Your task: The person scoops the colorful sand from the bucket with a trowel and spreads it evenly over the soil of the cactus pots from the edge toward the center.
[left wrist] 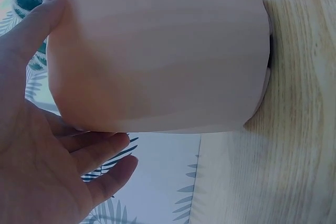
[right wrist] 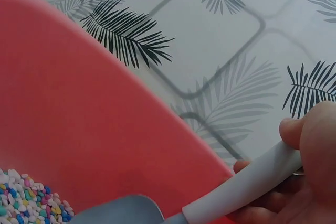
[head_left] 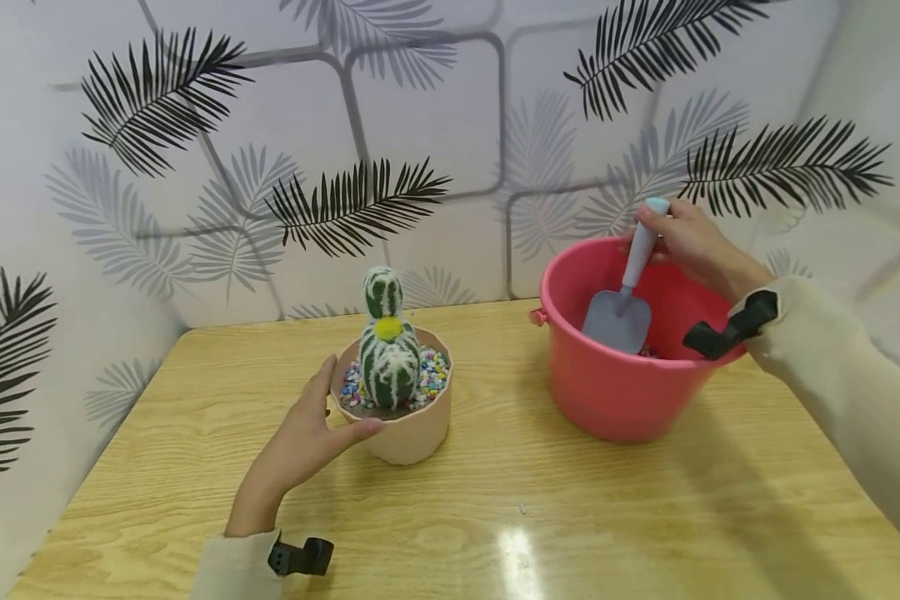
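Observation:
A peach plant pot stands on the table, holding a green cactus with white fuzz and a yellow flower. Colourful pebbles cover part of the soil around it. My left hand grips the pot's near left side, thumb along the front rim and fingers round the left; the left wrist view shows the pot wall close up. In my right hand is a garden trowel, held by its pale handle, blade down inside a red bucket. Multicoloured pebbles lie in the bucket, near the blade.
The wooden table meets a wall with a leaf pattern right behind the pot and bucket. A small pale pebble lies on the tabletop in front. The bucket's rim stands high around the trowel.

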Demonstrator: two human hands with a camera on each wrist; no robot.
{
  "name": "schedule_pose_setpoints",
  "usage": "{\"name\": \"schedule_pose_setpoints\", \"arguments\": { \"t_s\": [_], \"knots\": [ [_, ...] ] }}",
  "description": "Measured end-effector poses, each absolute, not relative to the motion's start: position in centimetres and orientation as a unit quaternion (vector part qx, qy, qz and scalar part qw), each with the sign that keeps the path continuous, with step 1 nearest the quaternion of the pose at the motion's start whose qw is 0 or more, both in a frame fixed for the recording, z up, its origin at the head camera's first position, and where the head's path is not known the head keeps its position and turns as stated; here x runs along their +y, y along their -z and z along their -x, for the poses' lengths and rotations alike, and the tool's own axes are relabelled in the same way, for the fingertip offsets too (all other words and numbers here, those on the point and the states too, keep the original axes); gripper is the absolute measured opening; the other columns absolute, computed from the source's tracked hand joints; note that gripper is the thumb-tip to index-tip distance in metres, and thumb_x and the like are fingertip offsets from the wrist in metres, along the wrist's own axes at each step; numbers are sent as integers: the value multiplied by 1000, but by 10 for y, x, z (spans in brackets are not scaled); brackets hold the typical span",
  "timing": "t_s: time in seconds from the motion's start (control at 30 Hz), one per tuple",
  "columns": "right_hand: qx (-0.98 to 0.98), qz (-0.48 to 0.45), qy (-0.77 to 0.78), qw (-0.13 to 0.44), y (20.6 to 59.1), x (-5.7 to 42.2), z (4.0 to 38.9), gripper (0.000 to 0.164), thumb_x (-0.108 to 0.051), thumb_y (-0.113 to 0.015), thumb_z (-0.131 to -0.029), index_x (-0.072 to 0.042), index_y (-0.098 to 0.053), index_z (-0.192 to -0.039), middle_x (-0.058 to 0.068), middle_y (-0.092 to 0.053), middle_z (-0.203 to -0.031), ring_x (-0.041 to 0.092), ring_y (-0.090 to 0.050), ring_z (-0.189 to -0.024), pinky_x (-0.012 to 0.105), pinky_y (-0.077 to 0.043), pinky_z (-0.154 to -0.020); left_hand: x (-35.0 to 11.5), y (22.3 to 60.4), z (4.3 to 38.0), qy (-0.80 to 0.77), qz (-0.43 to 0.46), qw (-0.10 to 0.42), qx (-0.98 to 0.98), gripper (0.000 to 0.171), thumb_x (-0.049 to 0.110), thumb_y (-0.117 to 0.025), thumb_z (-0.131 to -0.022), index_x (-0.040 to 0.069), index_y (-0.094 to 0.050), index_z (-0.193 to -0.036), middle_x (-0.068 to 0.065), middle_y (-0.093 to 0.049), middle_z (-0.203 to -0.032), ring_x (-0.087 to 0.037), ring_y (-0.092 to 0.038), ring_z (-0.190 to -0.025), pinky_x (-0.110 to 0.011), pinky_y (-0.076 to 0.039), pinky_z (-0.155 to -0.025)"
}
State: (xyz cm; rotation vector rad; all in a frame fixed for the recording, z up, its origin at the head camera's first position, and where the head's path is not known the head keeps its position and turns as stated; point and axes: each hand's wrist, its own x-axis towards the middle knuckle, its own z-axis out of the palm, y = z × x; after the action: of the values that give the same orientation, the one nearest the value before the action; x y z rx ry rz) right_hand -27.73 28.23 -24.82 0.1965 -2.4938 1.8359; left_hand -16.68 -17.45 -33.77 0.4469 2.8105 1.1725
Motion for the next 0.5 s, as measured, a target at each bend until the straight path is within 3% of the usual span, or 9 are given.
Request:
{"name": "schedule_pose_setpoints", "arguments": {
  "t_s": [0.3, 0.5],
  "knots": [
    [-827, -68, -558, 8, 255, 287, 279, 18, -30, -44, -101, -14, -41, -106, -22, -63, -79, -7, -62, -79, 12, -51, -72, -176, 337, 169, -376, -148, 30, 914, 106, 46, -68, -85, 2, 1, -152, -25, -9, -157, -46, -17, -142, -63, -26, -108],
    [-846, -62, -529, 15, 259, 288, 279, 18, -31, -51, -98, -14, -47, -104, -23, -61, -81, -8, -60, -79, 12, -49, -73, -175, 338, 169, -379, -143, 35, 914, 107, 47, -68, -85, 1, 2, -152, -25, -9, -157, -45, -17, -142, -62, -26, -109]
  ]
}}
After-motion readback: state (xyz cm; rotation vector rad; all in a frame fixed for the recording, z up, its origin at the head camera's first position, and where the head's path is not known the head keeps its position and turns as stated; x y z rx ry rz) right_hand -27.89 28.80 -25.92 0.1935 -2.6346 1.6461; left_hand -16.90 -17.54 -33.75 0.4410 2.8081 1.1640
